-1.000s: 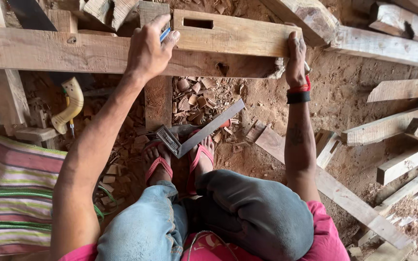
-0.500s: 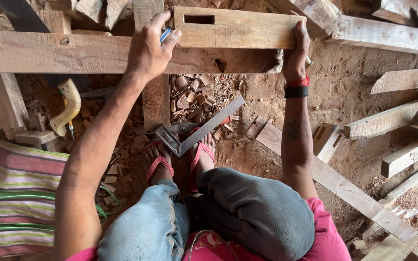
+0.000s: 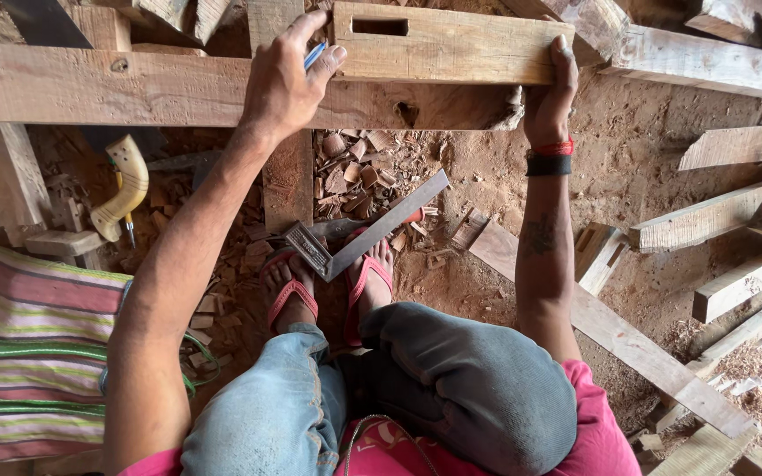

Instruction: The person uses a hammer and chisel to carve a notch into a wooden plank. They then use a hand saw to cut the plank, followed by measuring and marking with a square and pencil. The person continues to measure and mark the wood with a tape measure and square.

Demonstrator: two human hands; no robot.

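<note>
My left hand (image 3: 282, 84) rests on a long rough beam (image 3: 90, 88) and pinches a blue pen (image 3: 315, 55) between its fingers, with the tip at the left end of a short wooden block (image 3: 451, 46). The block lies across the beam and has a rectangular slot cut near its left end. My right hand (image 3: 549, 92), with a red and black band at the wrist, grips the block's right end.
A metal try square (image 3: 365, 227) lies over my sandalled feet among wood chips. A saw with a pale handle (image 3: 125, 185) hangs at the left above a striped cloth (image 3: 28, 353). Loose planks (image 3: 716, 211) and sawdust cover the ground at the right.
The block and my right hand have shifted slightly farther from me on the beam. My left hand stays at the block's left end with the pen.
</note>
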